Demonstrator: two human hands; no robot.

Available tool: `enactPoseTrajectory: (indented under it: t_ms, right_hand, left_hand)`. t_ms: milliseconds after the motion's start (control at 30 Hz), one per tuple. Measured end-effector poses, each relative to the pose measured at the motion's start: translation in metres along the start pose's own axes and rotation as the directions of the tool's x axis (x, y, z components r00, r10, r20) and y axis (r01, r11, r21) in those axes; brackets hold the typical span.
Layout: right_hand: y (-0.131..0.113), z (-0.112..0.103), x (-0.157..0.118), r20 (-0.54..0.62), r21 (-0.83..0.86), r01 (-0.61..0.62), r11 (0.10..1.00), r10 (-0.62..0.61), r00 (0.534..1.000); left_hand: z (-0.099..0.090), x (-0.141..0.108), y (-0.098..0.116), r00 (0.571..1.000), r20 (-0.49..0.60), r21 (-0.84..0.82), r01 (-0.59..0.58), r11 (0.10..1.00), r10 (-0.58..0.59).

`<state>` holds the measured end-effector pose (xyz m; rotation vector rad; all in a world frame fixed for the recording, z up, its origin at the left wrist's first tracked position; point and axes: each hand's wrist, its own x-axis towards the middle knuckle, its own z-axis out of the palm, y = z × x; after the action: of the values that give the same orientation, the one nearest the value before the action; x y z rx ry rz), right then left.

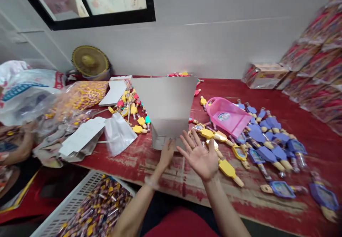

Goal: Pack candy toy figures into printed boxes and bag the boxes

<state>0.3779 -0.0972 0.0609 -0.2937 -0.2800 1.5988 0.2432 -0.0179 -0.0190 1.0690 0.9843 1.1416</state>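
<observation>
A grey cardboard box stands open on the red table, its tall back panel upright. My left hand is at the box's lower front edge, its fingers partly hidden and blurred against the cardboard. To the right of it, my right hand is palm up with the fingers spread, holding nothing. Yellow paddle-shaped toys lie beside my right hand. Farther right are a pink plastic scoop and a pile of purple paddle-shaped toys.
A white basket full of small pieces sits below the table's front edge. Flat cardboard and plastic bags lie left. Wrapped packages are stacked right. Another person's arm is at far left.
</observation>
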Motion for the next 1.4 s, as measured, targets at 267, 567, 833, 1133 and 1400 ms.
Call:
enactPoseTrajectory:
  t_ms: [267,567,833,1133,1400]
  right_hand:
    - [0.029,0.007,0.005,-0.022,0.059,-0.043,0.997,0.045,0.999]
    - [0.024,0.029,-0.009,-0.017,0.054,0.002,0.999,-0.001,1.0]
    - [0.021,0.035,-0.008,0.004,0.074,-0.042,0.996,0.042,0.999]
    - [0.026,0.029,-0.004,-0.061,0.004,-0.057,0.998,0.057,0.996]
    - [0.035,0.018,0.002,-0.069,0.023,-0.116,0.993,0.117,0.991]
  left_hand:
    - [0.04,-0.074,0.057,0.984,0.089,-0.395,0.175,0.902,-0.153]
    - [0.044,-0.081,0.076,0.989,0.137,-0.148,0.08,0.986,-0.059]
    - [0.041,-0.087,0.087,0.979,0.18,-0.11,0.117,0.987,-0.096]
    - [0.048,-0.082,0.078,0.988,0.062,-0.222,0.152,0.963,-0.142]
    - [0.045,-0.079,0.067,0.983,0.064,-0.304,0.181,0.935,-0.17]
